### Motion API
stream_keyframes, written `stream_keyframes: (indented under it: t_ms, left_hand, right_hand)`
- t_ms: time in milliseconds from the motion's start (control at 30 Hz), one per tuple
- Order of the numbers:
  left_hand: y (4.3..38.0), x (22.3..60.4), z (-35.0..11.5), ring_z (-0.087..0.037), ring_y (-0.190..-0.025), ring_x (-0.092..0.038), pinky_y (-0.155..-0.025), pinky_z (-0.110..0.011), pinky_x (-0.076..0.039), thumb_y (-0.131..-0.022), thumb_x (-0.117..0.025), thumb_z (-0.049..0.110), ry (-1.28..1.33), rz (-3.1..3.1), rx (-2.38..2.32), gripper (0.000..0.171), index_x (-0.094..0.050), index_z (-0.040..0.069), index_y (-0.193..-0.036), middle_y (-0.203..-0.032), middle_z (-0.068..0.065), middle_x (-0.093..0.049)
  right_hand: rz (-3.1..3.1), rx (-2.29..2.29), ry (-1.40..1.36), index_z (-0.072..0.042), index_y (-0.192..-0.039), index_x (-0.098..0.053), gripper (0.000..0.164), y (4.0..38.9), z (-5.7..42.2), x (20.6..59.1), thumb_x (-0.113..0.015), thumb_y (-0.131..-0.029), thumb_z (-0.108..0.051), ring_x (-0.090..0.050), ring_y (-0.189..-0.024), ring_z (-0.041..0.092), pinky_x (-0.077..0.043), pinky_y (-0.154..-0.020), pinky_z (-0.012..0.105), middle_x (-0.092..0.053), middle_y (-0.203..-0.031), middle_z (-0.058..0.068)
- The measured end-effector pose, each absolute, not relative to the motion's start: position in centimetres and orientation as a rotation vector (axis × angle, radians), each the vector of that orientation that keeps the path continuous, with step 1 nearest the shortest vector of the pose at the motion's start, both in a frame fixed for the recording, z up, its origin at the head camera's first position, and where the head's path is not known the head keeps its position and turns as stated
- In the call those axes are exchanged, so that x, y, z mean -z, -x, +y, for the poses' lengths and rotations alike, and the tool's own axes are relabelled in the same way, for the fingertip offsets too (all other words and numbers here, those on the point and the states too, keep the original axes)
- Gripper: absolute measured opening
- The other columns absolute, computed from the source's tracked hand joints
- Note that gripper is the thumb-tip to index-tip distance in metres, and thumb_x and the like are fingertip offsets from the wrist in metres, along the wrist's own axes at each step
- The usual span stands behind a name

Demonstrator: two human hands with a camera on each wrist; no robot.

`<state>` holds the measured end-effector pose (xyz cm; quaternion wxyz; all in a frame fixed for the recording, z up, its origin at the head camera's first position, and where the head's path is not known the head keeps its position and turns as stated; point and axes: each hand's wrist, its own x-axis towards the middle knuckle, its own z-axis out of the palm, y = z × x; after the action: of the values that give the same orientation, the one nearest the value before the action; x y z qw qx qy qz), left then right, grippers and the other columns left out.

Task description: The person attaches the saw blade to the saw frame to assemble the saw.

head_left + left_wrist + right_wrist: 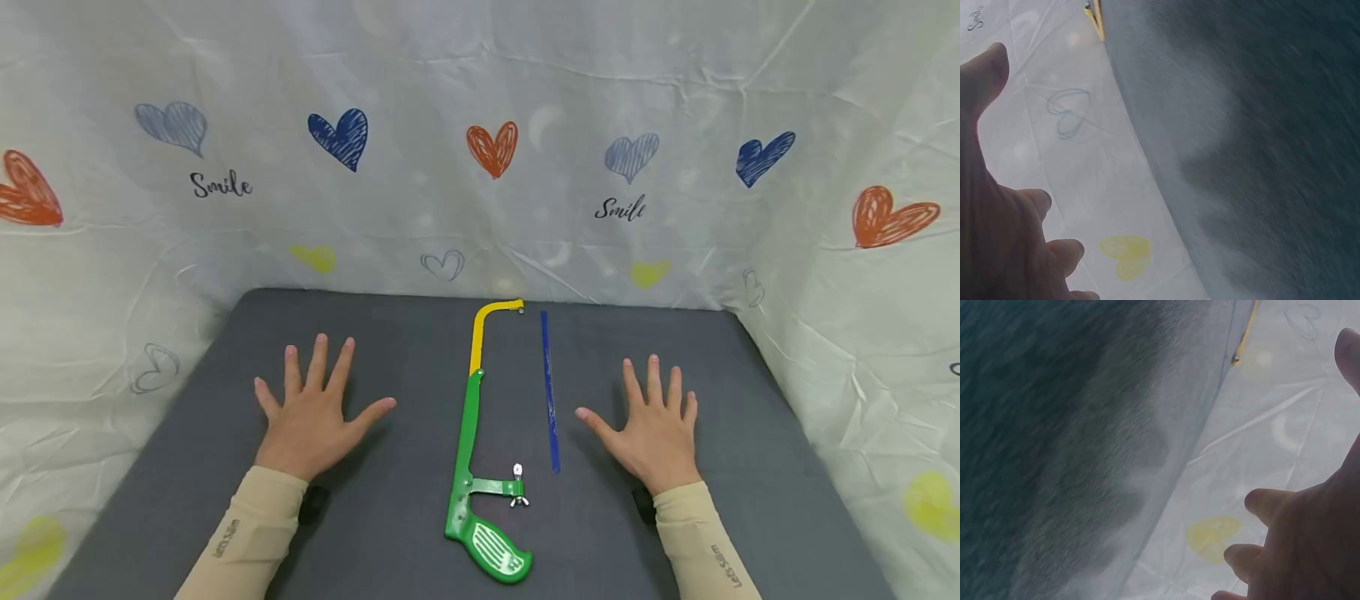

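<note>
A hacksaw frame (467, 433) with a green handle and body and a yellow front arm lies in the middle of the grey table. A wing nut sits on its short green crosspiece. Just right of the frame, apart from it, lies a blue hacksaw blade (551, 392). To the left of the frame my left hand (311, 417) is spread, palm down, holding nothing. My right hand (654, 429) is spread the same way to the right of the blade, nearest to it. Part of the yellow arm (1099, 25) shows at the top of the left wrist view.
A grey cloth-covered table (405, 375) spreads beneath both hands. Behind it and along both sides hangs a white curtain (420, 208) printed with hearts and the word "Smile". The yellow arm's tip lies close to the table's far edge.
</note>
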<state>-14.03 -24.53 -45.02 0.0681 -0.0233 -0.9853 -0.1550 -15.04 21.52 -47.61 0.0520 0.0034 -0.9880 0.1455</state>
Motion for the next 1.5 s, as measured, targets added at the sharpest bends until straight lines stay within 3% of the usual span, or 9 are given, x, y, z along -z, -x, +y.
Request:
stream_keyframes:
  t_ms: [400, 667, 767, 900, 1000, 1100, 1167, 1500]
  left_hand:
    - [14.5, 44.7, -19.2, -0.052, -0.167, 0.006, -0.12, -0.087, 0.002, -0.097, -0.052, 0.083, 0.147, -2.991, 0.538, 0.107, -0.007, 0.025, -0.176, -0.183, -0.015, -0.003]
    - [15.1, 43.9, -14.3, -0.049, -0.168, 0.003, -0.128, -0.078, -0.008, -0.102, -0.054, 0.073, 0.233, -2.988, 0.642, 0.105, -0.006, 0.014, -0.175, -0.183, -0.017, -0.004]
    - [15.1, 43.8, -12.7, -0.05, -0.167, -0.012, -0.128, -0.073, -0.022, -0.102, -0.057, 0.071, 0.277, -2.984, 0.682, 0.107, -0.008, 0.01, -0.174, -0.182, -0.02, -0.007]
    - [14.7, 44.0, -11.1, -0.05, -0.143, -0.057, -0.106, -0.062, -0.055, -0.101, -0.064, 0.067, 0.267, -2.979, 0.731, 0.107, -0.014, 0.006, -0.173, -0.177, -0.027, -0.023]
    - [14.1, 44.4, -10.0, -0.041, -0.107, -0.076, -0.079, -0.051, -0.064, -0.1, -0.07, 0.061, 0.216, -2.991, 0.772, 0.106, -0.018, 0.004, -0.172, -0.166, -0.029, -0.04]
    - [13.7, 44.6, -9.1, -0.032, -0.081, -0.073, -0.065, -0.044, -0.06, -0.099, -0.074, 0.056, 0.172, -3.003, 0.813, 0.104, -0.021, 0.003, -0.172, -0.154, -0.03, -0.05]
    - [13.5, 44.7, -8.7, -0.029, -0.073, -0.069, -0.061, -0.042, -0.058, -0.099, -0.075, 0.053, 0.148, -3.01, 0.824, 0.102, -0.024, 0.002, -0.171, -0.149, -0.03, -0.054]
    - [13.4, 45.8, -7.9, -0.028, -0.063, -0.063, -0.057, -0.044, -0.056, -0.096, -0.082, 0.039, 0.06, -3.014, 0.784, 0.092, -0.037, -0.006, -0.163, -0.129, -0.033, -0.061]
  right_hand:
    - [-3.03, -0.506, -0.108, -0.015, -0.173, -0.026, 0.112, 15.3, 16.9, 47.2, -0.055, -0.092, -0.087, -0.014, -0.163, 0.06, -0.019, -0.126, 0.076, -0.012, -0.179, 0.028]
    - [-3.007, -0.493, -0.196, -0.007, -0.166, -0.042, 0.101, 15.5, 13.0, 46.8, -0.067, -0.094, -0.074, -0.041, -0.153, 0.056, -0.041, -0.117, 0.072, -0.037, -0.17, 0.031]
    - [-2.977, -0.517, -0.192, -0.003, -0.16, -0.049, 0.092, 15.4, 12.0, 46.8, -0.072, -0.096, -0.064, -0.056, -0.138, 0.053, -0.051, -0.107, 0.067, -0.052, -0.158, 0.032]
    - [-2.954, -0.557, -0.137, 0.005, -0.148, -0.06, 0.078, 15.3, 11.2, 46.9, -0.077, -0.096, -0.052, -0.067, -0.108, 0.049, -0.058, -0.09, 0.061, -0.066, -0.126, 0.032]
    - [-2.962, -0.573, -0.083, 0.01, -0.136, -0.066, 0.071, 15.2, 11.0, 47.1, -0.079, -0.096, -0.048, -0.067, -0.092, 0.045, -0.059, -0.081, 0.058, -0.067, -0.107, 0.029]
    - [-2.996, -0.587, -0.041, 0.012, -0.13, -0.068, 0.069, 15.2, 10.9, 47.2, -0.079, -0.096, -0.046, -0.067, -0.084, 0.043, -0.059, -0.077, 0.057, -0.066, -0.101, 0.028]
    - [-3.014, -0.606, -0.02, 0.014, -0.127, -0.069, 0.068, 15.2, 10.8, 47.3, -0.079, -0.096, -0.046, -0.068, -0.08, 0.041, -0.059, -0.074, 0.056, -0.066, -0.099, 0.028]
    - [-2.953, -0.583, 0.023, 0.007, -0.085, -0.068, 0.042, 15.3, 11.1, 47.8, -0.083, -0.094, -0.031, -0.061, -0.057, 0.034, -0.056, -0.057, 0.052, -0.059, -0.07, 0.016]
